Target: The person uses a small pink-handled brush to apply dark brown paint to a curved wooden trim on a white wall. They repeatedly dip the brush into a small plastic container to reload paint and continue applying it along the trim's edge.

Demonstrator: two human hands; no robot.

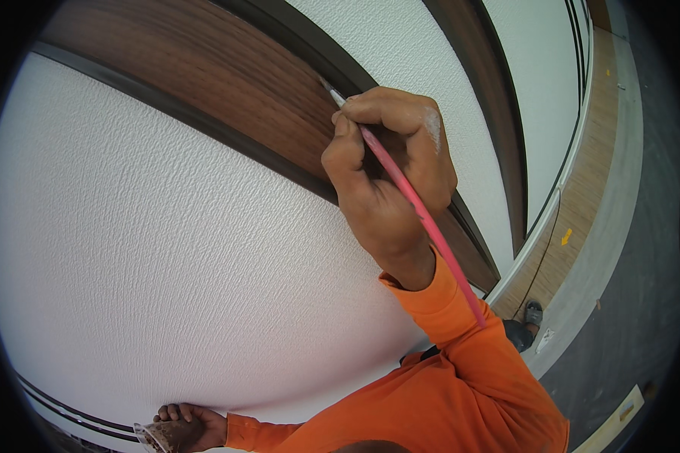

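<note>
My right hand (393, 158) pinches a thin paintbrush (404, 185) with a long pink handle and a metal ferrule. The brush's fine tip is at the brown wood-grain panel (227, 72), close to its dark upper edge strip. White residue marks the back of this hand. Low at the left, my left hand (196, 426) is closed around a clear cup (155, 438) with something brown inside. That hand is beside the white textured wall (181, 249); part of the cup is cut off by the picture's rim.
A second dark brown panel (499, 98) crosses the white wall to the right. Along the wall's foot runs a wood-toned floor strip (582, 181) with yellow arrows and a thin dark cable. Grey flooring (642, 241) lies beyond. A pale flat strip (616, 423) is at lower right.
</note>
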